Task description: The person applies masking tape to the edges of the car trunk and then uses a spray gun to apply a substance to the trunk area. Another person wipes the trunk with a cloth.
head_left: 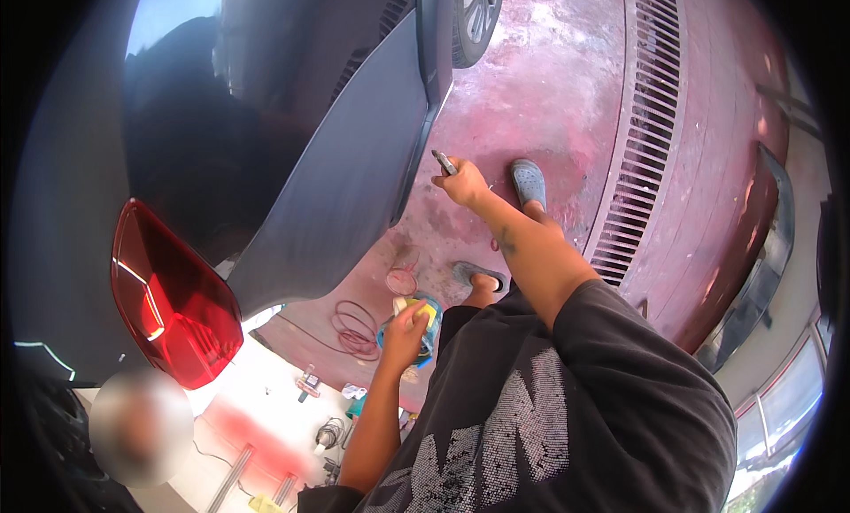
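My right hand (pixel 462 184) is stretched forward and grips a small grey pen-like tool (pixel 444 162), its tip close to the edge of a dark grey car bumper panel (pixel 354 168). My left hand (pixel 405 325) is lower down, closed on a yellow sponge (pixel 426 312) held over a round blue container (pixel 423 336). My feet in grey clogs (pixel 529 182) stand on the red floor beneath my right arm.
A red tail light (pixel 173 302) sits on the dark car body at the left. A long drain grate (pixel 639 132) runs across the red floor. A car wheel (pixel 479 13) is at the top. Red coiled cord (pixel 354 327) and small tools lie below. Another person is at the lower left.
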Demonstrator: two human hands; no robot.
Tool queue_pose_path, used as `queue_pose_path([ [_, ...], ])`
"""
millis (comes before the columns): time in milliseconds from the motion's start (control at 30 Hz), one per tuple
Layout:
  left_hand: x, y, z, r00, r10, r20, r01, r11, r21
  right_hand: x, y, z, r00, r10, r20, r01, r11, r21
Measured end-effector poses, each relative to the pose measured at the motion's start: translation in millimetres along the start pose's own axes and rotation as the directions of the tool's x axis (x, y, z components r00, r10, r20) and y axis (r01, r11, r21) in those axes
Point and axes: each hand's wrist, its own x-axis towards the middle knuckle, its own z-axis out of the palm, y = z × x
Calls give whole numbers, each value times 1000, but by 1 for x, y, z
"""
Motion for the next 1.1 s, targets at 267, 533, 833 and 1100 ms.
queue_pose_path([
  [267, 33, 83, 11, 996, 66, 64, -71, 993, 90, 20, 0, -26, 995, -64, -80, 66, 998, 23],
  [533, 27, 25, 8, 987, -102, 126, 73, 974, 214, 49, -24, -47, 995, -50, -88, 50, 999, 6],
  [833, 40, 69, -5, 993, -59, 102, 31, 966, 255, 50, -34, -69, 976, -26, -217, 57, 989, 135],
  [1100, 51, 114, 3, 992, -51, 119, 29, 984, 174, 44, -51, -106, 987, -94, -130, 104, 992, 73],
])
